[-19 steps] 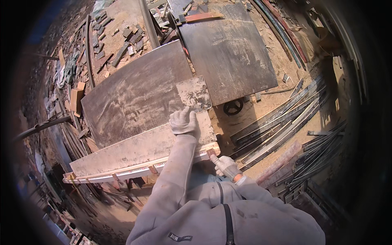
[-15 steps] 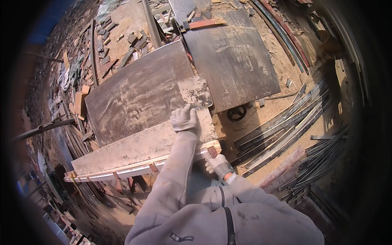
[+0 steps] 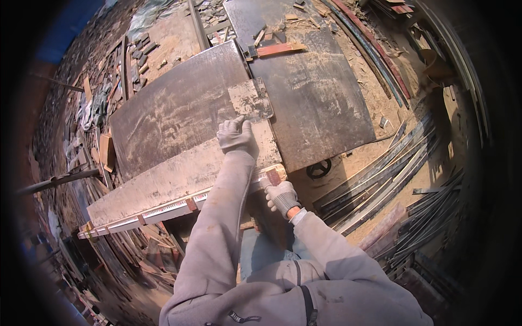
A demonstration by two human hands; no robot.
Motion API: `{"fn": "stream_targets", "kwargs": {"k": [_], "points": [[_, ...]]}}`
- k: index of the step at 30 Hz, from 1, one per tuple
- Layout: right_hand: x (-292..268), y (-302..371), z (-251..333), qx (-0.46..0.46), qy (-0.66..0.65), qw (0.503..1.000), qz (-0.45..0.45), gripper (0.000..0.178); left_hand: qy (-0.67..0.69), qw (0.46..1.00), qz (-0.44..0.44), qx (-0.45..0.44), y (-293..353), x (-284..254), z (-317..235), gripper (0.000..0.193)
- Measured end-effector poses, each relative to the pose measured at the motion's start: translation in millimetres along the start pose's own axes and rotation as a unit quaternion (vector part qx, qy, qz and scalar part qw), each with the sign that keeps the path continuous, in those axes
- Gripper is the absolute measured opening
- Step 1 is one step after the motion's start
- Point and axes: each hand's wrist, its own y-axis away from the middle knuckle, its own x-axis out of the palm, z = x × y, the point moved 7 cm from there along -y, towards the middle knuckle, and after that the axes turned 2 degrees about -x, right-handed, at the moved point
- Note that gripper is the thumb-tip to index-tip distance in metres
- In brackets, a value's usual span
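Observation:
My left hand (image 3: 236, 136), in a pale glove, presses on a long pale board (image 3: 163, 179), its fingers spread near the board's far edge. Just beyond the fingertips lies a scuffed, whitish rectangular plate (image 3: 247, 100). Along the board's near side runs a wooden rail (image 3: 179, 207) with a measuring scale and several brown blocks. My right hand (image 3: 280, 196), gloved too, is closed around the rail's right end, by a reddish-brown block (image 3: 273, 176). Board and rail rest across a dark metal table (image 3: 179, 98), which stands beside a second metal table (image 3: 315, 103).
A red wooden strip (image 3: 280, 50) and scraps lie on the farther part of the right table. Below its near edge shows a black handwheel (image 3: 318, 168). Long strips (image 3: 380, 174) are piled on the sandy ground at right; offcuts (image 3: 144, 51) litter the far left.
The left metal table has slid forward along the right one, carrying the board, rail and whitish plate. Both my hands have moved forward with them, and the view has shifted a little.

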Motion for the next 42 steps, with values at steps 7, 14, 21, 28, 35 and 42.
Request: {"fn": "stream_targets", "kwargs": {"k": [7, 14, 21, 28, 35, 42], "points": [[14.0, -16.0, 75.8, -0.042, -0.028, 0.999, 0.008, 0.047, 0.003, 1.0, 0.007, -0.02, -64.2, 8.9, 3.2, 0.017], [4.7, 0.9, -1.4, -0.058, -0.067, 0.996, -0.022, 0.045, 0.021, 0.999, -0.024, 0.006, 5.4, 7.3, 18.1, 0.018], [-6.3, 44.5, -8.5, 0.015, -0.062, 0.998, 0.001, 0.046, -0.007, 0.998, 0.027, -0.054, 11.7, 4.3, 24.8, 0.043], [-120.4, 50.6, -9.1, -0.209, 0.193, 0.931, -0.23, 0.06, -0.127, 0.991, 0.034, 0.005, 146.7, -4.0, 29.7, 0.073], [-93.5, 13.0, -47.9, -0.254, 0.108, 0.939, -0.205, 0.054, -0.015, 0.973, 0.169, -0.159, 265.2, -8.0, 27.0, 0.087], [-134.4, 78.6, -125.1, -0.305, 0.072, 0.939, -0.141, 0.054, 0.38, 0.791, 0.257, -0.405, 335.9, 4.7, 15.8, 0.034]]}}
